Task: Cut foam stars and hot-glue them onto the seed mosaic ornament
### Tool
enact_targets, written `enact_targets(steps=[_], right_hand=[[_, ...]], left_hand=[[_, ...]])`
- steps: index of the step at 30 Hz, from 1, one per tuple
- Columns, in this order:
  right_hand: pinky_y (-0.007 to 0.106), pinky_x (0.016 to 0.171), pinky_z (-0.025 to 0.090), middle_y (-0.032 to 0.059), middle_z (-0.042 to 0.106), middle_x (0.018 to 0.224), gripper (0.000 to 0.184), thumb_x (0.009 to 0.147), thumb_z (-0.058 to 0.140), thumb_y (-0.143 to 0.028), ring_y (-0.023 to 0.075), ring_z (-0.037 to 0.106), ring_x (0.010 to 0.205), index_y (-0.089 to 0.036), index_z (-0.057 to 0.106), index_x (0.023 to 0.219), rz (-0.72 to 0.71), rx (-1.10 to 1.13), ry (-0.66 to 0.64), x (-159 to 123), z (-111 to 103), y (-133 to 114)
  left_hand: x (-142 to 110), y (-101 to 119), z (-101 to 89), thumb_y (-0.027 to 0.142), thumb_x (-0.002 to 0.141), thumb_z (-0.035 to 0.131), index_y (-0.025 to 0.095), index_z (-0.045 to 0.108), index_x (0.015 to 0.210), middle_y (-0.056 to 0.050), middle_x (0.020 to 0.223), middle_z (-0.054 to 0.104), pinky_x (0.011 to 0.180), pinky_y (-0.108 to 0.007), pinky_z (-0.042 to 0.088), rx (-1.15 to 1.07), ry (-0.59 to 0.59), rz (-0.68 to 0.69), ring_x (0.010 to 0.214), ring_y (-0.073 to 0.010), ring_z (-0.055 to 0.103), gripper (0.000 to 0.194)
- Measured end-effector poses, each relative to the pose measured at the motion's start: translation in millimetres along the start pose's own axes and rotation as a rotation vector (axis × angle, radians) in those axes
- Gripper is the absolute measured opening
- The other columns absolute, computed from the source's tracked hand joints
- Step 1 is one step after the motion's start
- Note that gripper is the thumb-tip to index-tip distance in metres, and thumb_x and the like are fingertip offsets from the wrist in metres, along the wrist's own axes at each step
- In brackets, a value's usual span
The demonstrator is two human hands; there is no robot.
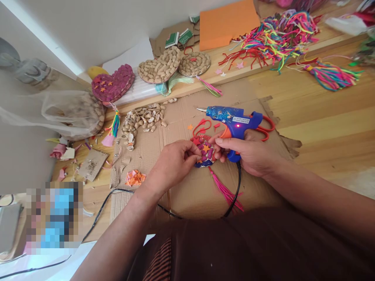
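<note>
My right hand [252,154] grips a blue glue gun [231,119] with an orange trigger, its nozzle pointing left and its red light on. That hand's fingertips also touch a small purple ornament [205,152] dotted with orange stars, which lies on the cardboard sheet [187,187]. My left hand [174,162] pinches the ornament's left edge with closed fingers. A pink tassel [225,191] trails from the ornament toward me. The gun's black cord [236,191] runs down beside the tassel.
Peanut shells [143,119] and orange paper scraps [134,177] lie on the cardboard. Red-handled scissors [266,127] sit behind the gun. Farther back are a purple heart [113,84], two peanut-covered hearts [159,66], an orange sheet [227,23], colourful cords [275,35] and a bag of peanuts [73,113].
</note>
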State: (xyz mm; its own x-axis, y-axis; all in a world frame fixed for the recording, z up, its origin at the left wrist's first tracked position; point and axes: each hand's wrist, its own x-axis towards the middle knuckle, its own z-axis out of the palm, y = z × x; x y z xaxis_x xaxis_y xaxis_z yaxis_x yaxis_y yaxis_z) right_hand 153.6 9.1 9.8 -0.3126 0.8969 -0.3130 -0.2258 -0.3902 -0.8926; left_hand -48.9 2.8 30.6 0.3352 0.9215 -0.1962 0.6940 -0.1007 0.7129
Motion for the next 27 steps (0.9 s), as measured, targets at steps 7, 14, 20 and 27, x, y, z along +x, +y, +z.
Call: enact_targets(steps=[7, 14, 20, 27], right_hand=[[0.029, 0.051, 0.045, 0.0026, 0.067, 0.064, 0.008, 0.079, 0.071, -0.031, 0.0178, 0.063, 0.06, -0.024, 0.074, 0.078, -0.011, -0.007, -0.002, -0.2, -0.3, 0.6], [0.031, 0.051, 0.046, 0.0028, 0.067, 0.064, 0.008, 0.079, 0.071, -0.033, 0.0193, 0.063, 0.061, -0.026, 0.074, 0.077, -0.017, -0.025, -0.01, 0.0, -0.2, 1.2], [0.031, 0.051, 0.046, 0.0035, 0.067, 0.064, 0.009, 0.079, 0.072, -0.034, 0.0187, 0.062, 0.06, -0.025, 0.074, 0.077, -0.002, -0.024, 0.002, 0.4, 0.0, 1.0], [0.03, 0.051, 0.046, 0.0031, 0.067, 0.065, 0.01, 0.078, 0.073, -0.033, 0.0177, 0.062, 0.06, -0.023, 0.075, 0.079, -0.006, -0.012, -0.005, 0.7, 0.1, 2.3]], left_hand=[[1.2, -0.4, 2.2, 0.016, 0.081, 0.059, 0.018, 0.07, 0.081, 0.0, 0.077, 0.071, 0.065, -0.024, 0.044, 0.003, 0.016, 0.015, 0.066, -0.012, 0.06, 0.01], [0.7, 3.9, 3.8, 0.018, 0.079, 0.061, 0.018, 0.07, 0.079, -0.001, 0.075, 0.071, 0.062, -0.024, 0.043, 0.039, 0.047, -0.008, 0.063, -0.0123, 0.058, 0.009], [0.5, 3.6, 6.1, 0.016, 0.078, 0.062, 0.017, 0.069, 0.079, -0.001, 0.076, 0.07, 0.062, -0.024, 0.044, 0.047, 0.073, -0.011, 0.064, -0.0121, 0.058, 0.007], [0.8, -0.5, 9.3, 0.018, 0.078, 0.064, 0.017, 0.066, 0.079, 0.0, 0.074, 0.068, 0.059, -0.023, 0.043, -0.018, 0.084, -0.025, 0.061, -0.0104, 0.056, 0.003]])
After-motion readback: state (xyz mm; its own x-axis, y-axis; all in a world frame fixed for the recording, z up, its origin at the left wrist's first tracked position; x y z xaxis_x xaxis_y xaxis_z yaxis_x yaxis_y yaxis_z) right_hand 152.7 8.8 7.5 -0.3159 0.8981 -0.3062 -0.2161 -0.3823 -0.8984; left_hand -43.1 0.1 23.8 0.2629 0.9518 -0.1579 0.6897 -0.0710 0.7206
